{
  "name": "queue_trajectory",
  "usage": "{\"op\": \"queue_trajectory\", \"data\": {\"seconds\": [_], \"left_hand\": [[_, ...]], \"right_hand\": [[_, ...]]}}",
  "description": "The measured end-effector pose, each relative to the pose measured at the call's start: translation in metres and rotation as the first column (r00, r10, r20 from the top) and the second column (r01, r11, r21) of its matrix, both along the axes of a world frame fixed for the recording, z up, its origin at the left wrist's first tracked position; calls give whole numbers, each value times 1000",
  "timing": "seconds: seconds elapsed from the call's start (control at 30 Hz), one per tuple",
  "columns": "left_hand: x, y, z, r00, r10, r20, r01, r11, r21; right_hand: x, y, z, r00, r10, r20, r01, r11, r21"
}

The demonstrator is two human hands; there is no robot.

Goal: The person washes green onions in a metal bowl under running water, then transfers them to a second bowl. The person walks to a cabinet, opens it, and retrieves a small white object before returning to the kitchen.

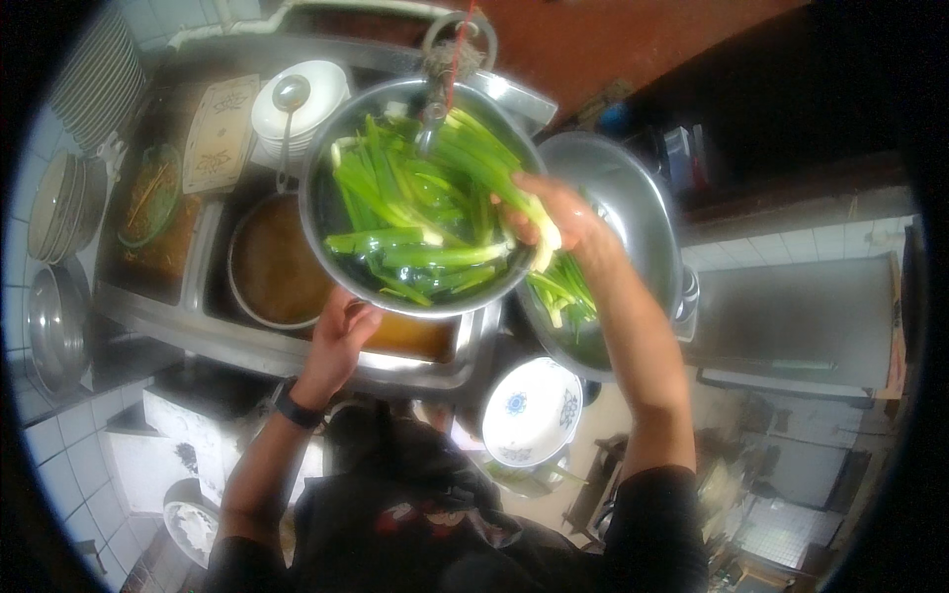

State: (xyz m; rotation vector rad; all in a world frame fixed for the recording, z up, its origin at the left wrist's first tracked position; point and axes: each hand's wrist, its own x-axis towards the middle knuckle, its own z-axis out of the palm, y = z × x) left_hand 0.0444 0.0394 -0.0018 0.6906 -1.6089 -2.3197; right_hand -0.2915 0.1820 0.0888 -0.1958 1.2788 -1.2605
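Green onion stalks [415,200] lie in water in a round metal basin [415,307] over the sink, under a metal tap [432,122]. My right hand [552,211] grips a bunch of green onions [482,159] by the pale ends, at the basin's right side. At the basin's near rim is my left hand [347,333], its thumb and fingers against the rim; how firmly it grips is hard to see. A second, larger metal basin [637,185] stands to the right, partly behind my right forearm, with more green onions [560,293] in it.
A pot of brownish liquid [274,259] sits in the sink [200,259]. Left of it are stacked white bowls [319,96] with a ladle [289,96], a patterned tray [221,133] and a green strainer [152,196]. A patterned white bowl [530,411] is below the large basin.
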Motion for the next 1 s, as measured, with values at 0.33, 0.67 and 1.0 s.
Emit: {"op": "queue_trajectory", "data": {"seconds": [0.33,0.67,1.0], "left_hand": [[0,-2,5,1000,-15,-11,15,1000,17],[-3,-5,8,999,-47,-8,47,999,-12],[-4,3,-7,998,57,-17,-57,998,22]], "right_hand": [[40,-25,57,240,630,-738,-165,776,609],[-36,146,37,21,639,-769,437,686,582],[124,-23,-38,-315,528,-789,-161,789,592]]}}
